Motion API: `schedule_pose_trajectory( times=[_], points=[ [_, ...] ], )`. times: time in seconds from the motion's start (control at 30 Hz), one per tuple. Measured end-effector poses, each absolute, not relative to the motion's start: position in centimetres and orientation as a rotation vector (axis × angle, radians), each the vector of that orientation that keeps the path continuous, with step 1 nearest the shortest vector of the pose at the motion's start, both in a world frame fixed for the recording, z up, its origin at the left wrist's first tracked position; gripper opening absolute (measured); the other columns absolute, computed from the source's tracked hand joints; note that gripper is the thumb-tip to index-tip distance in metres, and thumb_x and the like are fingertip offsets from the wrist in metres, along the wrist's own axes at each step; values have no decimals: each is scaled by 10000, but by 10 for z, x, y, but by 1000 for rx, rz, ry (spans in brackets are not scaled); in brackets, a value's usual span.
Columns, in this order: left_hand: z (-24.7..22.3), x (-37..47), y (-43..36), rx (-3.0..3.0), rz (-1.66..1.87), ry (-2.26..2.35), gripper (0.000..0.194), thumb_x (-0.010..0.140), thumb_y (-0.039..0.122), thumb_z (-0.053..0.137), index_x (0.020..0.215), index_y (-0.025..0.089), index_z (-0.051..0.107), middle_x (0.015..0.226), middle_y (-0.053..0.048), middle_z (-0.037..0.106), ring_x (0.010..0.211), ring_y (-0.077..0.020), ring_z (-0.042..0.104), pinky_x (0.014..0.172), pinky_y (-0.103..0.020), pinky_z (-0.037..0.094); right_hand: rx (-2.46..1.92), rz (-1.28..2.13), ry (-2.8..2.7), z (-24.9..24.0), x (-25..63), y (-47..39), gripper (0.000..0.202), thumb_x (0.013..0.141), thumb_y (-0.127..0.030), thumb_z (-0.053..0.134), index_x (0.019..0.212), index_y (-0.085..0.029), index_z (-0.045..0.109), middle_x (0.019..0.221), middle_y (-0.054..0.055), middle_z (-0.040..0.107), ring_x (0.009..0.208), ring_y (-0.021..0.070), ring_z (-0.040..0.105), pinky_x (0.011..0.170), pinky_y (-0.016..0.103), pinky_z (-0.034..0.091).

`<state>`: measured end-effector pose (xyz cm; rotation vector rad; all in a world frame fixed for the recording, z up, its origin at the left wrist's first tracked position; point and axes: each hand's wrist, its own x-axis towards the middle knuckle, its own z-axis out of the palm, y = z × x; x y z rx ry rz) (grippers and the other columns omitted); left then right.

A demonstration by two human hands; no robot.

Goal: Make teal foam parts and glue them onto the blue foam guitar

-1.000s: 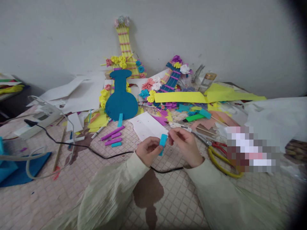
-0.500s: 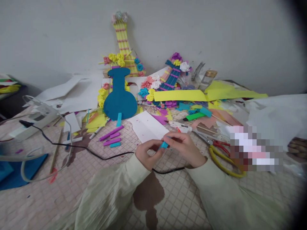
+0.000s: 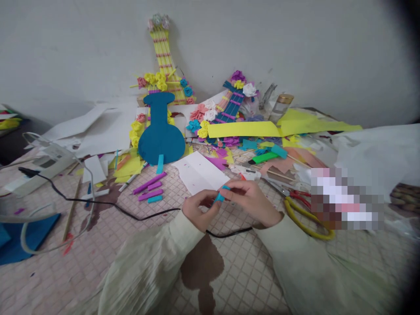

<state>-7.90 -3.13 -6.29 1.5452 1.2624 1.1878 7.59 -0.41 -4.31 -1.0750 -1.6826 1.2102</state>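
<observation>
A small light-blue paper strip (image 3: 220, 196) is pinched between my two hands above the table. My left hand (image 3: 201, 208) grips its lower end between thumb and fingers. At its upper end, my right hand (image 3: 251, 199) holds it with closed fingertips. Just behind them lies a creased white sheet of paper (image 3: 199, 171). To the left are several purple folded strips (image 3: 150, 187) and a short light-blue one (image 3: 155, 199). Farther back stands a dark-blue guitar-shaped cutout (image 3: 161, 142), with another light-blue strip (image 3: 160, 163) at its lower edge.
Scissors with yellow and red handles (image 3: 310, 225) lie right of my hands, near a white glue gun (image 3: 244, 171). A black cable (image 3: 138, 217) crosses the table to a power strip (image 3: 39, 173). Decorated paper guitars (image 3: 164, 57) lean at the back, beside a yellow paper strip (image 3: 244, 129).
More of the light-blue strip shows between my fingertips, and my right hand has turned slightly along it. The whole view has shifted a little; the table things lie as before.
</observation>
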Motion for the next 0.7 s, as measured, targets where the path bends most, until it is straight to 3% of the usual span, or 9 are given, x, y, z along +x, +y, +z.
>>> schedule_pose_trajectory(
  times=[0.27,0.5,0.7],
  points=[
    [-63,-78,-30,1378,1130,1155,143,663,271,600,716,142,630,592,-10,612,510,-98,523,502,-203,444,-1094,1175,-1698,-42,74,-6,200,763,-348,581,700,-160,608,640,-7,554,608,110,494,566,236,404],
    [-61,-80,-30,1429,1067,1142,139,670,266,606,728,141,626,632,-21,622,547,-110,548,524,-213,460,-1088,1185,-1733,-45,76,-4,203,754,-361,585,696,-171,626,656,3,606,628,127,537,590,250,426],
    [-65,-82,-26,1352,1031,1123,160,656,272,624,738,134,618,639,-20,618,539,-107,552,523,-214,461,-1099,966,-1750,-46,71,-6,193,760,-350,578,694,-175,628,707,27,603,685,148,542,635,278,430]
  ],
)
